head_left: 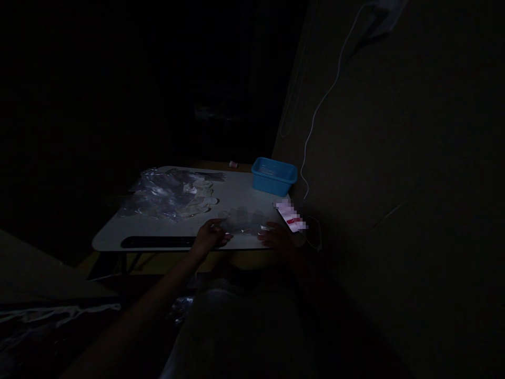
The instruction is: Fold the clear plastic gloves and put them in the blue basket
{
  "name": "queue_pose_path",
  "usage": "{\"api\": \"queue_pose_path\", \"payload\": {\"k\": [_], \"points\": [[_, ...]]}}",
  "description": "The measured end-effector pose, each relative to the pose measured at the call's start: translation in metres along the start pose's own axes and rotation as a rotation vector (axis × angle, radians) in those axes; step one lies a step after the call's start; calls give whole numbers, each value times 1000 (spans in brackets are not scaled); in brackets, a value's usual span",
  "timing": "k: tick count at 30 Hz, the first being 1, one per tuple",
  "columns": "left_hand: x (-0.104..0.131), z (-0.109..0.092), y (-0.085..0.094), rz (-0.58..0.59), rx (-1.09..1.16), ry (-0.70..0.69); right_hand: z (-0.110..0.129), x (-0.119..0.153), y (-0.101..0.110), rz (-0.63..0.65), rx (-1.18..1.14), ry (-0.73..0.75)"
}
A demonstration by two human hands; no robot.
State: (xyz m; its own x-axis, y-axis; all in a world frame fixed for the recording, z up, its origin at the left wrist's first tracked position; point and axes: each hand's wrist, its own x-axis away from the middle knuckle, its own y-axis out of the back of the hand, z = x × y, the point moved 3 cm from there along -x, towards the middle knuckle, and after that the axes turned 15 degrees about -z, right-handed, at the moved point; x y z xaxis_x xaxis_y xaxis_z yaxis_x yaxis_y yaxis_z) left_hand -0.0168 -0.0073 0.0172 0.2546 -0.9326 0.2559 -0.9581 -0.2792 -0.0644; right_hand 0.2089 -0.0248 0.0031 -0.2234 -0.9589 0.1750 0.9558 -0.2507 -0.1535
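The scene is very dark. A clear plastic bag (242,230) stretches between my two hands near the table's front edge, catching a little light. My left hand (210,237) grips its left side, thumb and fingers closed at the edge. On the right side, my right hand (275,236) has its fingers closed on the bag's other edge, partly lost in shadow. To the left lies a loose pile of crumpled clear plastic bags (165,192). Several pale glove-like pieces (203,204) lie at the pile's right side.
The white table (236,187) has a dark slot along its front. A blue plastic basket (274,177) stands at the back right. A lit phone (290,215) lies at the right edge, close to my right hand. A white cable (312,123) hangs along the wall beside it.
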Motion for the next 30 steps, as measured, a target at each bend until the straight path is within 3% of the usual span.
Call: {"api": "queue_pose_path", "payload": {"k": [7, 13, 19, 24, 30], "points": [[-4, 0, 6, 20, -17, -5, 8, 3, -3, -39, 99, 49], [-6, 0, 11, 68, -36, 8, 13, -2, -7, -80, 355, 117], [-12, 4, 8, 9, -27, -16, 13, -6, -12, -70, 444, 87], [-15, 2, 8, 35, -69, -111, 16, -8, -12, -61, 466, 89], [-20, -3, 15, 27, -213, -307, 12, -16, -7, -59, 451, 210]]}}
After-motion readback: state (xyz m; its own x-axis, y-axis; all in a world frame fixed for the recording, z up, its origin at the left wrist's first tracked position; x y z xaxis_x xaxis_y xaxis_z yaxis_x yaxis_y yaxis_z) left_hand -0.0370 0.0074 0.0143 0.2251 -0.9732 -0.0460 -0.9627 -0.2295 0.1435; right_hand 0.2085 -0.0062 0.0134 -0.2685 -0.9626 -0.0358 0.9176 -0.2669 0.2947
